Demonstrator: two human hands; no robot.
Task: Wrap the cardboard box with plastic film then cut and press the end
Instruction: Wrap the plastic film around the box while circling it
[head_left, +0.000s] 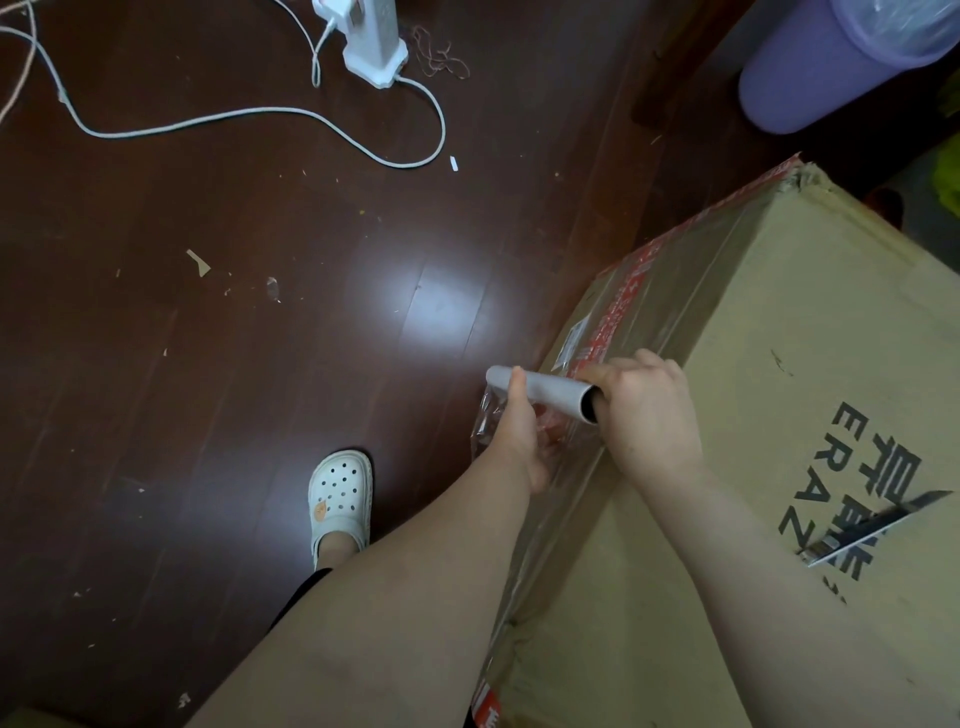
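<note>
Cardboard box (779, 364), one only, fills the right of the view and is cut off at the right and bottom edges. One grey film roll (550, 391) sits at the box's upper left edge, held by two hands. The left hand (519, 436) wraps the end away from the box, thumb on top. The right hand (649, 415) curls round the nearer end. Clear plastic film (485, 423) hangs crumpled below the roll, its extent hard to make out. One utility knife (878, 525) lies on the box's top. One white clog (340, 493) stands left of the box.
</note>
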